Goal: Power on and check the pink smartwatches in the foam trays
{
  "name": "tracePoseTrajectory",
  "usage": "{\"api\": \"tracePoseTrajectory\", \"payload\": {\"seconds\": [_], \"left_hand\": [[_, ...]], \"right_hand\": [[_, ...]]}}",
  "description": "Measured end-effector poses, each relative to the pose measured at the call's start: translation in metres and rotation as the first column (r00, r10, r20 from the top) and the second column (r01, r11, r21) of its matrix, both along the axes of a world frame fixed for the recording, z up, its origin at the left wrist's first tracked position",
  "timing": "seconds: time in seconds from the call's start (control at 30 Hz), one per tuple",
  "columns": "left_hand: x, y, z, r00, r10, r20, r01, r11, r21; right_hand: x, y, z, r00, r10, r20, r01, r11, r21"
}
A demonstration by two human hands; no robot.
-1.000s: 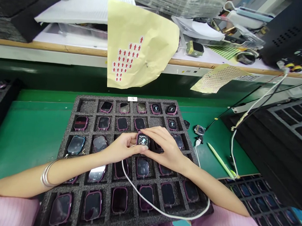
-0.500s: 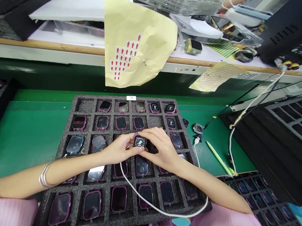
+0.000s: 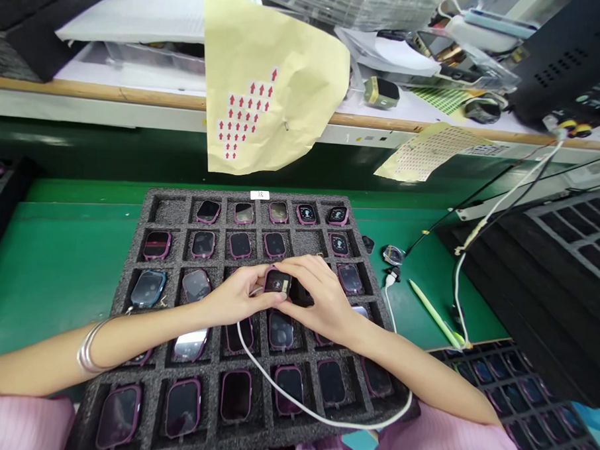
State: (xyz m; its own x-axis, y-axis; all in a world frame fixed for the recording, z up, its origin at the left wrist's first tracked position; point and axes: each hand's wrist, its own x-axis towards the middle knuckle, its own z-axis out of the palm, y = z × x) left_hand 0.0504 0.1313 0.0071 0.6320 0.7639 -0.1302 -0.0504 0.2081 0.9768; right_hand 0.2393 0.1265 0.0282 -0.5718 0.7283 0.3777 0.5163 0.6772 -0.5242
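Observation:
Both hands meet over the middle of a dark foam tray (image 3: 129, 270) whose cells hold several purple-rimmed smartwatch bodies. My left hand (image 3: 237, 296) and my right hand (image 3: 317, 295) pinch one watch body (image 3: 278, 282) between them, a little above the tray. Its screen looks dark. A white cable (image 3: 292, 400) runs from under the held watch, loops across the tray's near rows and goes off to the right. A silver bangle (image 3: 90, 345) sits on my left wrist.
A green mat (image 3: 54, 261) lies under the tray. Right of the tray lie a light green pen (image 3: 432, 314), small loose parts (image 3: 393, 255) and hanging cables (image 3: 499, 207). Another tray of watches (image 3: 511, 393) is at the lower right. A yellow sheet with red arrow stickers (image 3: 266, 91) hangs from the shelf.
The held watch's lit face has gone dark. Both hands with the watch have shifted slightly left; the view drifted a little too.

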Motion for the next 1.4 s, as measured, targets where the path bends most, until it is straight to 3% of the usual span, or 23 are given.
{"api": "tracePoseTrajectory", "payload": {"seconds": [0.2, 0.3, 0.37, 0.47, 0.6, 0.77, 0.87, 0.97, 1.07, 1.27, 1.4], "left_hand": [[0.002, 0.0, -0.001, 1.0, 0.015, 0.021, -0.014, 0.999, -0.028], [0.001, 0.001, 0.002, 0.998, 0.024, 0.059, -0.02, 0.998, -0.067], [0.0, 0.002, 0.007, 0.997, -0.01, 0.081, 0.018, 0.995, -0.103], [-0.004, 0.004, 0.012, 0.976, -0.161, 0.144, 0.183, 0.971, -0.156], [-0.008, 0.002, 0.013, 0.946, -0.253, 0.203, 0.29, 0.941, -0.177], [-0.007, -0.002, 0.016, 0.953, -0.239, 0.184, 0.264, 0.956, -0.129], [-0.003, -0.003, 0.014, 0.988, -0.091, 0.129, 0.105, 0.989, -0.107], [0.001, -0.002, 0.009, 0.998, 0.017, 0.061, -0.012, 0.997, -0.08], [0.001, -0.001, 0.004, 1.0, 0.019, 0.025, -0.018, 0.998, -0.057], [0.0, -0.001, -0.001, 0.999, 0.028, -0.04, -0.027, 0.999, 0.026], [-0.001, 0.001, -0.002, 0.995, 0.0, -0.103, -0.002, 1.0, -0.015]], "right_hand": [[0.001, 0.0, -0.002, 1.0, -0.006, -0.001, 0.006, 1.0, -0.009], [0.004, 0.003, 0.003, 0.998, 0.006, -0.06, -0.013, 0.994, -0.105], [0.007, 0.007, 0.008, 0.981, 0.051, -0.186, -0.099, 0.961, -0.259], [0.012, 0.012, 0.012, 0.911, 0.07, -0.407, -0.262, 0.859, -0.439], [0.011, 0.013, 0.008, 0.835, 0.061, -0.548, -0.362, 0.81, -0.461], [0.009, 0.017, 0.005, 0.812, 0.115, -0.572, -0.396, 0.829, -0.395], [0.011, 0.019, 0.008, 0.859, 0.197, -0.472, -0.375, 0.87, -0.321], [0.012, 0.018, 0.009, 0.935, 0.199, -0.295, -0.276, 0.929, -0.246], [0.01, 0.014, 0.005, 0.98, 0.148, -0.135, -0.168, 0.974, -0.153], [0.004, 0.006, 0.0, 0.998, 0.068, -0.002, -0.068, 0.996, -0.057], [0.01, 0.015, 0.011, 0.998, 0.041, -0.052, -0.045, 0.997, -0.067]]}}
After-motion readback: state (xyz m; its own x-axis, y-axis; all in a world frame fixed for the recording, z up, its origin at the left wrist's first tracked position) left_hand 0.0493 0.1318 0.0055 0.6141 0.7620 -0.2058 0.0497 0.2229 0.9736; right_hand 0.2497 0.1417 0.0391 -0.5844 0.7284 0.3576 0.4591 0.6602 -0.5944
